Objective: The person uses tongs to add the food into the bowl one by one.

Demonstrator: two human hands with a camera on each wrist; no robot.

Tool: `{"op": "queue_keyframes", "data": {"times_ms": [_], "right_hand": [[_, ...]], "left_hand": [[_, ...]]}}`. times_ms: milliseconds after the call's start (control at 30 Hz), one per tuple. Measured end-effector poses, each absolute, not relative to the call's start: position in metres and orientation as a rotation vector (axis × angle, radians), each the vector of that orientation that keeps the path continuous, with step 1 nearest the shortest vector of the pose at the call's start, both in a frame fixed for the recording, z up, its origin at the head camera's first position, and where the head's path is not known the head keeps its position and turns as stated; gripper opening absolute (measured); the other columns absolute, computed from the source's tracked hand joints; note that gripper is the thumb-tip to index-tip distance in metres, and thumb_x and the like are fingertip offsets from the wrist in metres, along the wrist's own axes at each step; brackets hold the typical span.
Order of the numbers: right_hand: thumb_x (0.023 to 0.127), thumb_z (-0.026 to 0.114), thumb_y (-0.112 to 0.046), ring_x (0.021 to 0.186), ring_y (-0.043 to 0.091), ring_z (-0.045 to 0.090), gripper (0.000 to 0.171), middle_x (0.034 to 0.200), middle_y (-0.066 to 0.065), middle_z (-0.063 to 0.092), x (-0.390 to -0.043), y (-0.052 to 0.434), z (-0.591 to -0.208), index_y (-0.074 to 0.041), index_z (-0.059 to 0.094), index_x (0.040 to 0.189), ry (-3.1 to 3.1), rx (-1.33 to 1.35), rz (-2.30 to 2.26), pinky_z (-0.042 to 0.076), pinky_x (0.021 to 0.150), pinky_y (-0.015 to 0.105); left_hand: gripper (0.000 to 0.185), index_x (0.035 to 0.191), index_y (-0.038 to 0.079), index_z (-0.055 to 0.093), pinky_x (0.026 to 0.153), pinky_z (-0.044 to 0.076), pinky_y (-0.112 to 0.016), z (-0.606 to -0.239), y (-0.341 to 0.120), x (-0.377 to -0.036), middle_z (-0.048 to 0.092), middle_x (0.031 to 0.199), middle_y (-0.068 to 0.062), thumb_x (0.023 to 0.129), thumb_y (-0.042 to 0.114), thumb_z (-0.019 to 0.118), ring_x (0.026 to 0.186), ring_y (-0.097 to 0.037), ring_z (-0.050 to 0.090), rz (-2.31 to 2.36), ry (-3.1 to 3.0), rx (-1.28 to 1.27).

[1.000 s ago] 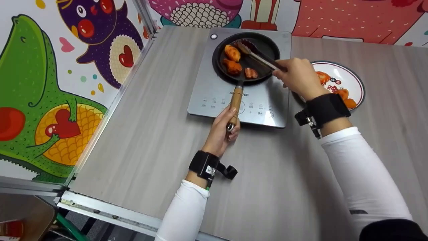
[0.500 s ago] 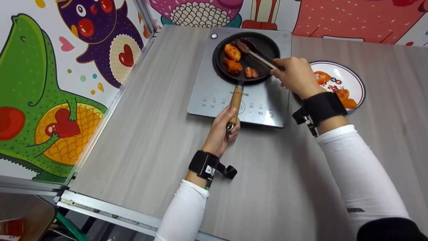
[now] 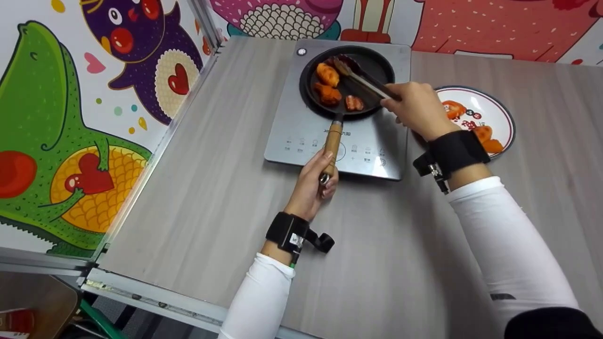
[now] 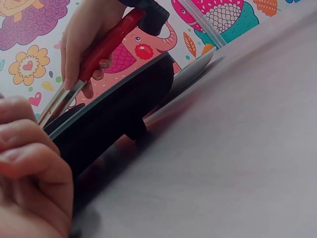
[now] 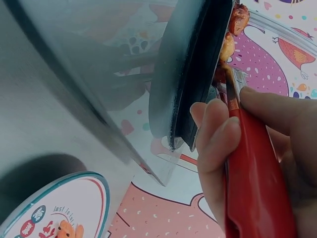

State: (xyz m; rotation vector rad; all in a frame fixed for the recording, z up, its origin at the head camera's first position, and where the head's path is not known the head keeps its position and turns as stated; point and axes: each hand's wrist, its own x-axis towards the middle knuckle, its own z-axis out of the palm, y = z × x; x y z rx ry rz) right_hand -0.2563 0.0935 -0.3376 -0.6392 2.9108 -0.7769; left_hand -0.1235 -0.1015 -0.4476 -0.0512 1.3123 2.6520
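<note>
My left hand [image 3: 311,186] grips the wooden handle [image 3: 333,139] of a black frying pan [image 3: 377,59]. Over the pan's right side, my right hand [image 3: 419,106] holds kitchen tongs [image 3: 365,84], whose red handle [image 5: 257,173] shows in the right wrist view. The tips of the tongs reach down to the far left part of the pan, at a dark reddish piece partly hidden by them. Two orange-brown pieces of food [image 3: 328,75] lie along the pan's left side. A smaller reddish piece [image 3: 354,102] is near the handle end.
Under the pan is a flat silver induction cooker [image 3: 282,136] with touch markings. A white plate [image 3: 501,113] with several orange pieces stands right of it, partly behind my right wrist. Cartoon-printed walls [image 3: 89,141] border the table [image 3: 212,188] at left and back.
My right hand and forearm have shifted very slightly left. The tongs tips stay at nearly the same spot in the pan; my left hand and the food have not visibly moved.
</note>
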Motion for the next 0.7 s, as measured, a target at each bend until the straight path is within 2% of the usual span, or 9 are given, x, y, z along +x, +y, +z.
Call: {"op": "queue_keyframes", "data": {"times_ms": [267,533,700], "right_hand": [[0.090,0.051,-0.031,0.058,0.020,0.060,0.032,0.080,0.010,0.063,-0.2569,0.0971,-0.3362,-0.017,0.059,0.118,2.890,-0.644,-0.770,0.043,0.044,0.024],[0.089,0.052,-0.032,0.056,0.017,0.058,0.027,0.077,0.009,0.062,-0.2567,0.1004,-0.3392,-0.016,0.061,0.109,2.903,-0.653,-0.772,0.043,0.046,0.026],[0.088,0.053,-0.035,0.059,0.018,0.059,0.034,0.080,0.009,0.062,-0.2560,0.1036,-0.3406,-0.019,0.058,0.118,2.882,-0.592,-0.805,0.042,0.046,0.026]], "left_hand": [[0.055,0.133,0.015,0.037,0.035,0.027,-0.016,-0.4475,-0.1019,-0.1234,0.041,0.058,0.002,0.086,0.034,0.057,0.042,-0.005,0.035,2.663,1.283,-0.057],[0.056,0.134,0.015,0.037,0.035,0.028,-0.016,-0.4487,-0.1023,-0.1236,0.041,0.057,0.002,0.086,0.036,0.057,0.042,-0.005,0.035,2.648,1.318,-0.046],[0.055,0.134,0.015,0.037,0.035,0.027,-0.016,-0.4484,-0.1029,-0.1233,0.041,0.057,0.002,0.087,0.035,0.056,0.042,-0.005,0.034,2.644,1.331,-0.035]]}}
